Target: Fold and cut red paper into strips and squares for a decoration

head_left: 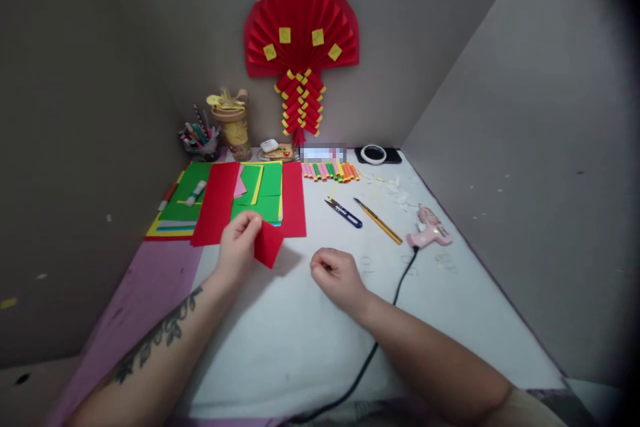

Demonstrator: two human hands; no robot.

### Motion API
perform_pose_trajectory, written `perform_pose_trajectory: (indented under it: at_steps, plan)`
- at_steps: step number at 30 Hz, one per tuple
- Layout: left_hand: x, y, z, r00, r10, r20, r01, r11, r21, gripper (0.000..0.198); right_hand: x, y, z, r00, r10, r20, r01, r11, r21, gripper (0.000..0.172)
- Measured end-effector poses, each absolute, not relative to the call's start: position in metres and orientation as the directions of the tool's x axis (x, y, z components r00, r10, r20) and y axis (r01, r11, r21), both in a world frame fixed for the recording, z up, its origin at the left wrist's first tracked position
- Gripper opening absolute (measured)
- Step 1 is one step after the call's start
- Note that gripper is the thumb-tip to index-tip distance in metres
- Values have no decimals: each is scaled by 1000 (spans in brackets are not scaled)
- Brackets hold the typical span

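My left hand (241,243) pinches a small piece of red paper (270,244) by its upper left corner, and the piece hangs tilted over the white table cover. To its right, my right hand (340,277) is curled into a fist just above the cover; whatever is inside it, if anything, is hidden. Behind my left hand lie red sheets (215,203) on a stack of green paper (270,207) and other coloured paper. Navy thread snips (345,212) and an orange craft knife (380,221) rest beyond my right hand.
A pink glue gun (430,228) lies at the right, its black cable (370,355) running under my right forearm. Small rolled paper tubes (327,172) line the back. A glue stick (196,193) sits on the paper stack. A red paper fan (302,20) hangs on the wall.
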State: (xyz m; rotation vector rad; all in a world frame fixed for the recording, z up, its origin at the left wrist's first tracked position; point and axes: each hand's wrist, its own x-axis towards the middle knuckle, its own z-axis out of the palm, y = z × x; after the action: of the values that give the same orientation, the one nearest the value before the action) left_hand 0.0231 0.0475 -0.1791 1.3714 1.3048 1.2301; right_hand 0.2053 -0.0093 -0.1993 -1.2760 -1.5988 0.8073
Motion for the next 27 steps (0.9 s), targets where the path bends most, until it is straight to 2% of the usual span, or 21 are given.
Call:
perform_pose_trajectory:
  at_steps: [1, 5, 11, 18, 23, 27]
  plan:
    - [23, 49, -180, -32, 995, 98, 158, -92, 983, 17, 207, -8, -200, -19, 975, 222, 343, 215, -914, 15]
    - [35, 38, -183, 271, 957, 102, 273, -178, 946, 22, 206, -4, -201, 46, 988, 147, 241, 132, -962, 10]
    - [44, 22, -186, 489, 864, 117, 356, -321, 878, 20, 195, -6, -200, -68, 991, 112, 397, 129, -909, 15]
    - [36, 27, -180, 442, 888, 128, 269, -267, 925, 21, 187, -2, -187, -106, 964, 244, 434, 266, -861, 19]
    - [37, 29, -180, 420, 905, 68, 212, -170, 962, 24, 190, -4, -187, -104, 959, 264, 458, 282, -843, 18]
    - [35, 34, -178, 262, 963, 61, 173, -109, 979, 23, 193, -5, -186, -99, 949, 300, 444, 312, -840, 17]
